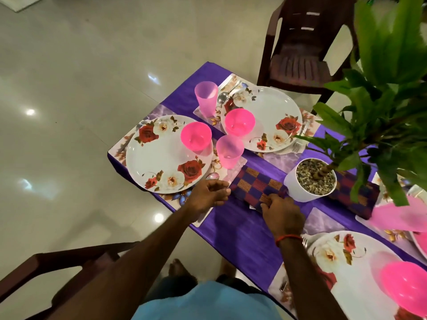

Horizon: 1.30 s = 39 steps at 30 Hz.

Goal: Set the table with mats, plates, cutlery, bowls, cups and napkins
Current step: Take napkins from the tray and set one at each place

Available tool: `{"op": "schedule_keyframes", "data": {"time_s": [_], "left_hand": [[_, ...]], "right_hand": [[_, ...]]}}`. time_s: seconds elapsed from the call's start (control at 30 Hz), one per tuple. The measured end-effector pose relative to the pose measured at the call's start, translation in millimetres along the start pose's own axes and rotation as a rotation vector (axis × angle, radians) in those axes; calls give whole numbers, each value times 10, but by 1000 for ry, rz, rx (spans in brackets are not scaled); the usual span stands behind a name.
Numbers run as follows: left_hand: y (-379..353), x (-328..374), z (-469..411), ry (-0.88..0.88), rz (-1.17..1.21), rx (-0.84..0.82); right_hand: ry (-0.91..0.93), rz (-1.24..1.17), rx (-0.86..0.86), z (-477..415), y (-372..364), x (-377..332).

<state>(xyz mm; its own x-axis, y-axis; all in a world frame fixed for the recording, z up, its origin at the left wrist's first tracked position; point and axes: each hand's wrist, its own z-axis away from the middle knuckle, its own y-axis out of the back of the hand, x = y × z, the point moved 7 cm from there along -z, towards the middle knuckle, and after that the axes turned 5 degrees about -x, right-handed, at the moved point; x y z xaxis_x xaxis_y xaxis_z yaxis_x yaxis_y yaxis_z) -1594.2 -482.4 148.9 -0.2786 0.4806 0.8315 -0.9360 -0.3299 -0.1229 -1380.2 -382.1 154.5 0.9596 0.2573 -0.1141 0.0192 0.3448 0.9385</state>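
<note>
A folded purple and orange checked napkin [255, 187] lies on the purple tablecloth [233, 229] beside the white plant pot. My right hand [280, 214] pinches its near edge. My left hand [209, 195] hovers with loosely curled fingers at the napkin's left end, over the corner of a floral mat [235, 168], holding nothing. The rose-patterned plate [161, 155] on that mat carries a pink bowl [196, 136], with a pink cup [229, 154] beside it. A second plate [275, 116] behind holds another pink bowl [239, 122]. A second pink cup [206, 98] and a spoon [223, 97] sit by that plate.
A white pot [300, 188] with pebbles and a green plant [388, 88] stands mid-table. Another checked napkin [353, 192] lies behind it. A third plate [351, 273] with a pink bowl [404, 287] sits at the near right. Brown chairs stand at the far end [298, 49] and at my left [46, 273].
</note>
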Motion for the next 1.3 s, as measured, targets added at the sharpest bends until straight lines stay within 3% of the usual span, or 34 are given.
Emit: {"op": "schedule_keyframes", "data": {"time_s": [0.17, 0.27, 0.5, 0.63, 0.83, 1.1, 1.3], "left_hand": [[365, 160, 120, -84, -238, 65], [697, 333, 276, -162, -472, 130], [1715, 536, 770, -249, -636, 273], [2235, 597, 1014, -320, -793, 406], [2847, 673, 1194, -340, -993, 530], [3484, 951, 1032, -288, -1093, 611], [3950, 1271, 801, -276, -1084, 638]], "right_hand": [[322, -249, -144, 29, 204, -653], [496, -365, -78, 212, 349, -1221], [753, -255, 64, 485, 374, -2497], [775, -35, 19, 571, 292, -3101], [811, 89, 47, 615, 384, -3772], [836, 71, 121, 217, 650, -4429], [814, 37, 80, -138, 668, -4855]]}}
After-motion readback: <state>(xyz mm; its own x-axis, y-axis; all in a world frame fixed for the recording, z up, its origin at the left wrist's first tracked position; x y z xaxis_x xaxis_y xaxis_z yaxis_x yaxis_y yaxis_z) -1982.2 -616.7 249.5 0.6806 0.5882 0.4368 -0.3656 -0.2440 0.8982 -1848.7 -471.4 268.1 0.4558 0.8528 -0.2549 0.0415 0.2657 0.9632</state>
